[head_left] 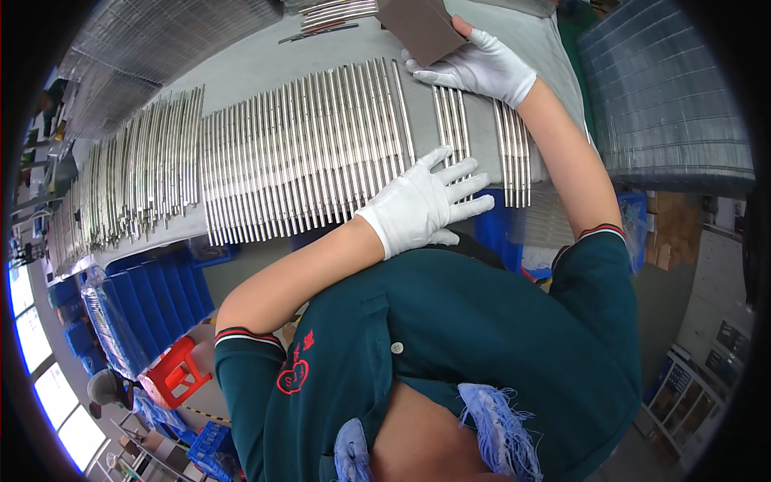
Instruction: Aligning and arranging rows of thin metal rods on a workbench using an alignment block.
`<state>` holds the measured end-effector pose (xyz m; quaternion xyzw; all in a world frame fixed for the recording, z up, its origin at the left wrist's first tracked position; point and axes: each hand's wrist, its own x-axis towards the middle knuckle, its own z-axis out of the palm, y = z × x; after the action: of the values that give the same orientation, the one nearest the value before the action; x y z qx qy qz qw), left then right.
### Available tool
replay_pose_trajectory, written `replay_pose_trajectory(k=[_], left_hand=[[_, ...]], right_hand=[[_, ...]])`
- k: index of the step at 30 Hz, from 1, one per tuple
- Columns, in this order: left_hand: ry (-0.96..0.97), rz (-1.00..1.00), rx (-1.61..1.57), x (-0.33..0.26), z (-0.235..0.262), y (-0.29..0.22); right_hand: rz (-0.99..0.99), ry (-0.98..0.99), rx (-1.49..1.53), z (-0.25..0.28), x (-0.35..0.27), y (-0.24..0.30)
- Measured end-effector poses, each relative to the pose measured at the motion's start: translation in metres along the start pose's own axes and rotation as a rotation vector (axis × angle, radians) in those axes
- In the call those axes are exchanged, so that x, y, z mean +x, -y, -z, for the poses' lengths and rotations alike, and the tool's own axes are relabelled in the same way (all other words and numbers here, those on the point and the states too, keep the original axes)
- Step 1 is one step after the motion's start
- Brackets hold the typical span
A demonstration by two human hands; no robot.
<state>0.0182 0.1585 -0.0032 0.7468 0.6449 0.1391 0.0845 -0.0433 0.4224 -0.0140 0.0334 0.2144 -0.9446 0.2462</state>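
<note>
White gloves cover both of my hands. My left hand (426,201) lies with fingers spread over the near ends of a small group of silver metal rods (454,120). At the far side of the table, my right hand (486,68) grips a dull brown rectangular block (422,28), its top cut off by the picture's edge. A long row of similar metal rods (297,153) lies side by side to the left of my hands. Another small group of rods (512,153) sits to the right, below my right wrist.
The rods rest on a grey-covered table (261,68). More rods (144,169) lie at far left. Clear plastic-wrapped stacks (666,96) stand at right. Blue bins (157,293) and a red stool (178,373) are below the table's left side; another person (108,390) is at lower left.
</note>
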Motion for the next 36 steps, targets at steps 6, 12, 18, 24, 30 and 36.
replay_pose_trajectory(k=[6, 12, 18, 24, 30, 36], left_hand=[[0.031, 0.096, 0.017, -0.030, 0.011, -0.002], [0.028, 0.117, 0.020, -0.039, 0.017, -0.002], [-0.069, -0.030, -0.041, -0.008, 0.000, -0.002], [-0.147, 0.059, 0.000, -0.021, 0.011, -0.004], [-0.133, 0.211, 0.059, -0.054, 0.019, -0.003], [-0.108, 0.304, 0.084, -0.077, 0.022, 0.000]], right_hand=[[0.047, 0.002, -0.035, -0.008, 0.029, -0.015], [-0.022, -0.082, 0.233, -0.014, 0.036, -0.022], [0.017, -0.013, -0.085, -0.005, -0.003, -0.002], [0.076, -0.101, -0.420, -0.017, -0.036, 0.016], [0.093, 0.017, -0.112, -0.031, 0.041, -0.014], [-0.136, 0.135, 0.183, -0.036, 0.104, -0.056]])
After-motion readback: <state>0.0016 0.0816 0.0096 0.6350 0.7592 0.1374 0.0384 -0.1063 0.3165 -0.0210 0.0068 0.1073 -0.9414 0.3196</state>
